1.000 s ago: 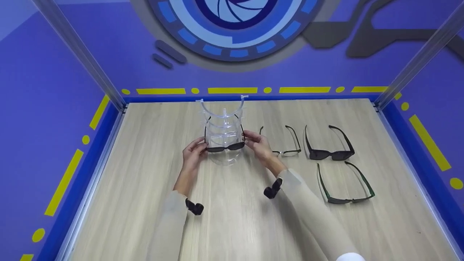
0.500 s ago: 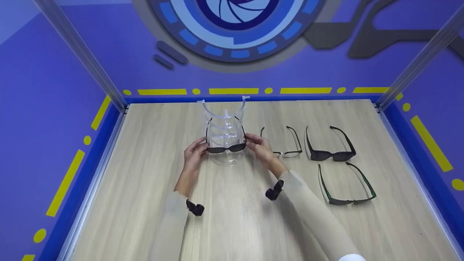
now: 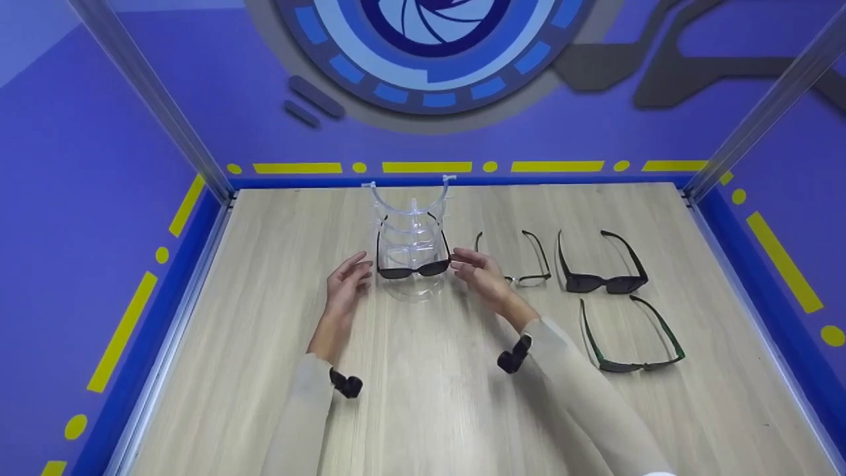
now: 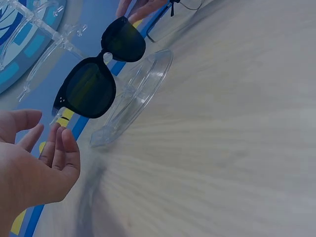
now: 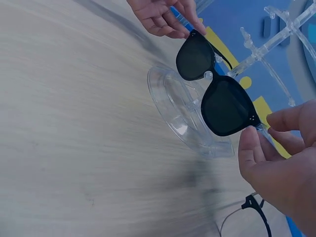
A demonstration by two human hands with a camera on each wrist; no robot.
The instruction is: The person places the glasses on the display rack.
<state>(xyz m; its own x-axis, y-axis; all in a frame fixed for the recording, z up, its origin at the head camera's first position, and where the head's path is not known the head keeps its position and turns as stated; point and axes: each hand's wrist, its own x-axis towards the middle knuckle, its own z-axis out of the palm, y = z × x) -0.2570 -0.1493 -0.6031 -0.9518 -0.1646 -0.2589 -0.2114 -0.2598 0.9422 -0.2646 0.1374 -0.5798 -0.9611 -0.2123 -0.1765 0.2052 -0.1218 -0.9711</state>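
Observation:
Black sunglasses (image 3: pixel 415 270) with dark lenses sit on the lowest arms of a clear plastic display stand (image 3: pixel 411 228), temples pointing back. My left hand (image 3: pixel 347 284) is just left of them, its fingers loosely bent and apart from the frame. In the left wrist view a gap shows between those fingers and the sunglasses (image 4: pixel 91 88). My right hand (image 3: pixel 481 277) is at the other end, thumb and fingers parted around the hinge corner. The right wrist view shows its thumb tip right at the corner of the sunglasses (image 5: pixel 228 106).
Right of the stand lie thin-framed clear glasses (image 3: pixel 532 280), partly behind my right hand. Farther right are thick black sunglasses (image 3: pixel 603 283), with green-templed dark glasses (image 3: pixel 641 365) nearer the front. Blue printed walls (image 3: pixel 423 142) bound the wooden table (image 3: pixel 423 410).
My left hand has let go of the sunglasses and drawn back leftward. The right hand has loosened and shifted slightly right. The sunglasses stay on the stand.

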